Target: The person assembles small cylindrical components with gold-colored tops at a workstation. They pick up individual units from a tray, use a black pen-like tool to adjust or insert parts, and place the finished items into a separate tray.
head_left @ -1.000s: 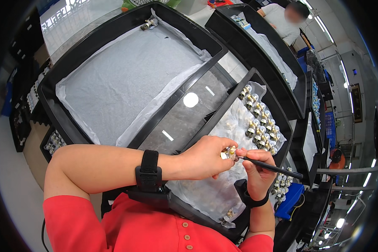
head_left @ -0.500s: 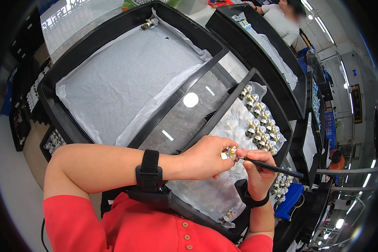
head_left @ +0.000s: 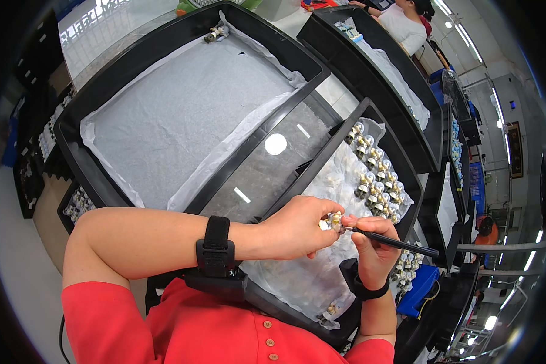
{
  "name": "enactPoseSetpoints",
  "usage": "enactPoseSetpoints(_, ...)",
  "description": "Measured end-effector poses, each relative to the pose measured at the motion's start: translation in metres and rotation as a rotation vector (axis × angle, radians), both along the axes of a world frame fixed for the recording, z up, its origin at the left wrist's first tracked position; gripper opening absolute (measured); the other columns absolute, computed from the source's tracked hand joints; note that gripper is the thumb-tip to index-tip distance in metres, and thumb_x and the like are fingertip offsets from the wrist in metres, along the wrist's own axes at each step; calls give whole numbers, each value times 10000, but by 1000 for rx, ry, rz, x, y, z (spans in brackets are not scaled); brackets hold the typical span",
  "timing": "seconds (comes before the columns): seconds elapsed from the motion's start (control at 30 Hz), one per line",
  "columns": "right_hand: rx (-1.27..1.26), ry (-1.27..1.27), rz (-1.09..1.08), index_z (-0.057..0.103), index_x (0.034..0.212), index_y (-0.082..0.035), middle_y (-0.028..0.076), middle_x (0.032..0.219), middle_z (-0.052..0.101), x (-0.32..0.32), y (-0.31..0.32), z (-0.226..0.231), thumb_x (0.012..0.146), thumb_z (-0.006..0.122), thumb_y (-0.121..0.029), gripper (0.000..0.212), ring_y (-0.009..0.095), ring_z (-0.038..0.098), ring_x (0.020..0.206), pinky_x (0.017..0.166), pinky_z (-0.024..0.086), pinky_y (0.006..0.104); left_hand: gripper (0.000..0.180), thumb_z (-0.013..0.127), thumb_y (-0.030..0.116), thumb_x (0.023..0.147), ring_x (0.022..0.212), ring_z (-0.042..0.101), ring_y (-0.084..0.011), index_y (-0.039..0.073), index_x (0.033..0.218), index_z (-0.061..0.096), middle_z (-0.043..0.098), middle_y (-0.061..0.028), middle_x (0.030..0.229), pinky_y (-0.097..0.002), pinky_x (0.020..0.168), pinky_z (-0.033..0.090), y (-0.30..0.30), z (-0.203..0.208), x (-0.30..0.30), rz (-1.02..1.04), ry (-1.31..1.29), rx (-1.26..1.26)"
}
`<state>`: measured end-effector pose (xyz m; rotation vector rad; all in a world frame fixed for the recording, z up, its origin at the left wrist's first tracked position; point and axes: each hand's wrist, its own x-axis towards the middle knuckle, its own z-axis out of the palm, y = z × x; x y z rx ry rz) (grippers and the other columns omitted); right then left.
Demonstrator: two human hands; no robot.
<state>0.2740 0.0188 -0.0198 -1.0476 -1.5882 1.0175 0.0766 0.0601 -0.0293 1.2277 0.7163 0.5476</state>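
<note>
My left hand (head_left: 294,232) is closed on a small white-and-gold figurine (head_left: 331,222), mostly covered by the fingers. Against it, my right hand (head_left: 373,252) pinches a slim black pen-like tool (head_left: 406,246) near its front end. The tool's thin tip meets the figurine; whether it is a brush or a pen I cannot make out. Both hands are above a black tray (head_left: 411,173) lined with crumpled white sheeting (head_left: 312,276). Several similar figurines (head_left: 379,191) with clear round tops stand in rows along its far right part.
A larger black tray (head_left: 279,39), lined with white paper, lies to the far left with a small figurine (head_left: 212,35) in its far corner. Another black tray (head_left: 382,85) stands at the far right, near a person (head_left: 403,29) in white. A blue bin (head_left: 423,290) is at right.
My hands, the figurine and the tool keep practically the same position. The person at the far right has shifted their head and upper body slightly.
</note>
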Motion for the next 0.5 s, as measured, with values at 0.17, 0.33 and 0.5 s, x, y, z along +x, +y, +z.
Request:
enactPoseSetpoints(0.17, 10, -18, 1, 584, 968, 14, 143, 959, 650, 0, 0, -1, 832, 664, 30, 159, 240, 658, 953, 945, 487, 392, 427, 597, 148, 866, 532, 570, -103, -31, 1247, 525, 644, -91, 800, -259, 497, 462, 0, -2, 1, 1, -5, -1)
enactPoseSetpoints(0.33, -32, 47, -4, 585, 967, 14, 142, 971, 647, 0, 0, 0, 831, 666, 31, 159, 237, 656, 961, 936, 493, 376, 428, 596, 150, 868, 533, 571, -104, -32, 1249, 523, 641, -87, 790, -259, 499, 462, 0, -1, 0, 1, -6, -5)
enactPoseSetpoints(0.5, -13, 20, 0, 583, 973, 13, 142, 982, 644, 1, 0, -2, 830, 666, 33, 167, 236, 652, 972, 927, 499, 366, 434, 596, 149, 868, 533, 571, -104, -30, 1256, 518, 640, -85, 788, -258, 500, 462, 0, -1, 0, -1, -5, -12)
